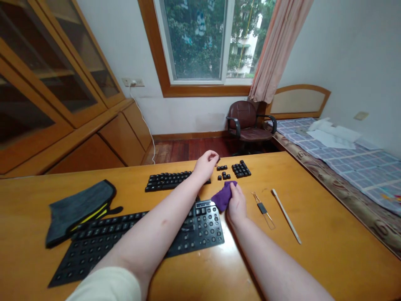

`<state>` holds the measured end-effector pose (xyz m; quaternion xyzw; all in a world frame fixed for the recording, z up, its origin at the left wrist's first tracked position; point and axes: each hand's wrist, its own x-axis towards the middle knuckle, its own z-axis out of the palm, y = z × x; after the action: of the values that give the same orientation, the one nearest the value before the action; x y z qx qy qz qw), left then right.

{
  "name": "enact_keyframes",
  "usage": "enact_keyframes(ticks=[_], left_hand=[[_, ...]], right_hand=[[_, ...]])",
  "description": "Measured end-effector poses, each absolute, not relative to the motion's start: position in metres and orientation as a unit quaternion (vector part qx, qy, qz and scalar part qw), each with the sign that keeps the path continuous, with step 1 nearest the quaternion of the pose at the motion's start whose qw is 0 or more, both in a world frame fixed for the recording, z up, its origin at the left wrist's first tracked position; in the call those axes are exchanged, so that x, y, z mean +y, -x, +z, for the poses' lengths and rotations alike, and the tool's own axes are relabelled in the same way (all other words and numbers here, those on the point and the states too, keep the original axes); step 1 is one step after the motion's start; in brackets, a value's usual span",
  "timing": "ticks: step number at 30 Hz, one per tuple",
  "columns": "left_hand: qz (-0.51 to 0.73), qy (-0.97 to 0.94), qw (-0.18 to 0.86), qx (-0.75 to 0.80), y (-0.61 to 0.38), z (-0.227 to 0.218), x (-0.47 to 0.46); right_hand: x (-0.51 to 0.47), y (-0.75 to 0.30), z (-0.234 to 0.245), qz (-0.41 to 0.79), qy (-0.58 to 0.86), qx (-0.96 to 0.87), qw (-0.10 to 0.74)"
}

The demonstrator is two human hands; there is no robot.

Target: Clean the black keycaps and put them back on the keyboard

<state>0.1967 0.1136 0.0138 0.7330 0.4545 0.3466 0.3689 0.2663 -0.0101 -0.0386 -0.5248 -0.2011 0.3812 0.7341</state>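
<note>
My left hand [206, 164] reaches across the wooden desk [313, 234], its fingers pinched on a small black keycap at the far edge of the laid-out keycaps [167, 180]. Close to me, my right hand [237, 205] is closed round a purple cloth [223, 195], just right of the stripped black keyboard base [138, 240]. Two smaller keycap groups [241, 169] lie ahead of the right hand.
A wire keycap puller [263, 208] and a thin white stick [285, 215] lie to the right. A grey cloth with a yellow stripe [79, 209] sits left. Behind the desk are a brown chair [248, 121], a bed [351, 159] and wooden cabinets [62, 100].
</note>
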Motion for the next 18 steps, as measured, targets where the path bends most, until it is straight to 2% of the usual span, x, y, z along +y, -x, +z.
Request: enact_keyframes(ticks=[2,4,11,18], left_hand=[[0.378,-0.707,0.430,0.414,-0.165,0.007,0.082],[0.371,-0.701,0.449,0.412,-0.136,-0.003,0.052],[0.332,-0.723,0.433,0.423,-0.085,-0.015,0.000],[0.360,-0.723,0.427,0.406,-0.089,-0.009,-0.001]], right_hand=[[-0.013,-0.264,-0.038,0.402,0.499,-0.242,0.729],[-0.017,-0.261,-0.038,0.427,0.470,-0.297,0.713],[-0.030,-0.251,-0.040,0.433,0.467,-0.463,0.617],[-0.033,-0.253,-0.036,0.346,0.478,-0.587,0.554]])
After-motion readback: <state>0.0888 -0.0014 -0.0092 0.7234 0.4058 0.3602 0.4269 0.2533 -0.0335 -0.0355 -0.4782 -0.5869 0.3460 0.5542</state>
